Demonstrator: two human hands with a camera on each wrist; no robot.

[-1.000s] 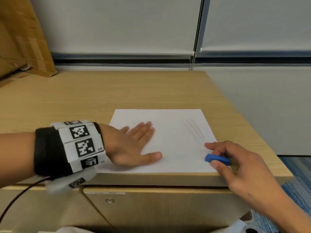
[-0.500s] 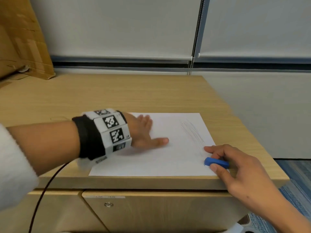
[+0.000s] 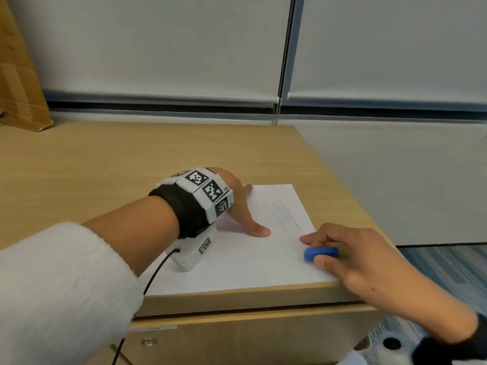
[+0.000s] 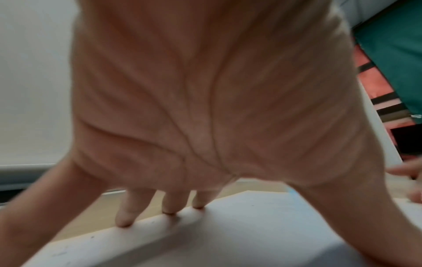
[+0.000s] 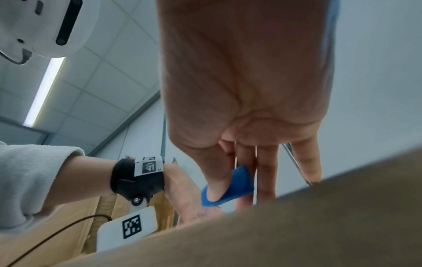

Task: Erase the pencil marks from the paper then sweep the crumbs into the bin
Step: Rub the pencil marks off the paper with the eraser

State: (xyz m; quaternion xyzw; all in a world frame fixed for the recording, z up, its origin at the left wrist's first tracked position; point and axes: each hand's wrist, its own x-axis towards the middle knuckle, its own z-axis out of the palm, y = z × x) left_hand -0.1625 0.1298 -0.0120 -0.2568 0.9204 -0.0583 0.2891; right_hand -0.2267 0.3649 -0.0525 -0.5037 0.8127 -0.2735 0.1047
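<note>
A white sheet of paper [image 3: 245,259] lies at the front right corner of the wooden desk [image 3: 105,164]. Grey pencil strokes [image 3: 286,214] run down its right part. My left hand [image 3: 242,206] presses flat on the paper's far side, fingers spread and straight; the left wrist view shows its fingertips [image 4: 124,219] at the sheet's far edge. My right hand [image 3: 350,254] pinches a blue eraser [image 3: 320,254] between thumb and fingers, low over the paper's right edge just below the strokes. The eraser [image 5: 230,187] also shows in the right wrist view. No bin is in sight.
A cardboard box [image 3: 18,83] leans at the desk's back left. Window blinds with a bead chain [image 3: 282,75] hang behind. The desk's right edge drops to blue carpet [image 3: 448,264]. A drawer front with a lock [image 3: 149,341] sits below the front edge.
My left hand has slid from the paper's near left part to its far side, closer to the strokes. The right hand keeps the eraser at the paper's right edge.
</note>
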